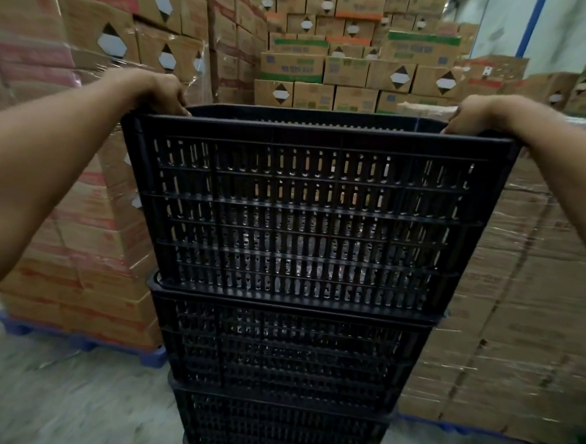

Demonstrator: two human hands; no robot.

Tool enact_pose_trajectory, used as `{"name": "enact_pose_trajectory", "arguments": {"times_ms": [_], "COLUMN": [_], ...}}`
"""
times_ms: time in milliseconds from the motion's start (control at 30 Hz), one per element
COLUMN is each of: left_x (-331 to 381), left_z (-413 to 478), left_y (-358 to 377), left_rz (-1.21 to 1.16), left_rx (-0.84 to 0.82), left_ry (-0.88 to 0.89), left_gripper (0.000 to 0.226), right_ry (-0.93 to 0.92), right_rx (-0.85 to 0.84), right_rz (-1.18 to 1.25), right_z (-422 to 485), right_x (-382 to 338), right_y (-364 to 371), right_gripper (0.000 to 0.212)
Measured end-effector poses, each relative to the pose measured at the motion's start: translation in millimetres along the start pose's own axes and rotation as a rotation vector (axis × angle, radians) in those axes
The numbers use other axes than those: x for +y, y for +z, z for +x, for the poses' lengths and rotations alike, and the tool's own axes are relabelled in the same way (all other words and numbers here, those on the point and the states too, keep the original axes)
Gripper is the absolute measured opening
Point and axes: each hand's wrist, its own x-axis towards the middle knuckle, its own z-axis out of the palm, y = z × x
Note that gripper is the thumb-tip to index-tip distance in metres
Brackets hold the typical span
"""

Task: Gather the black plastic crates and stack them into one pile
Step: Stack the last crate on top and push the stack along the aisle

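Your left hand [162, 92] and right hand [469, 116] each keep a closed grip on an end rim of the top black crate [305, 215]. It sits on a second crate [287, 352], which rests on a third [279, 430], on the floor [51, 395] between shrink-wrapped cartons [66, 139] on blue pallets [71, 340].

Single head view, forward and down, close on stacked crates [305, 222]
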Motion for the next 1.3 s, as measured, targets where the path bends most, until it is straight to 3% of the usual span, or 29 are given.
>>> {"name": "enact_pose_trajectory", "arguments": {"times_ms": [300, 600, 800, 1300], "left_x": [0, -6, -2, -2], "left_z": [-4, -5, -7, 2], "left_y": [-4, 3, 0, 8], "left_rz": [-0.062, -0.148, -0.192, -0.205], "left_rx": [0.004, 0.114, 0.099, 0.069], "left_ry": [-0.008, -0.034, -0.036, -0.056], "left_gripper": [0.039, 0.044, 0.04, 0.039], "right_ry": [-0.005, -0.009, 0.013, 0.076], "right_rx": [0.033, 0.075, -0.024, -0.007], "right_rz": [0.057, 0.033, 0.008, 0.036], "right_z": [5, 3, -8, 14], "right_x": [0, -6, -6, 6], "right_y": [3, 14, 3, 5], "right_gripper": [0.043, 0.044, 0.045, 0.04]}}
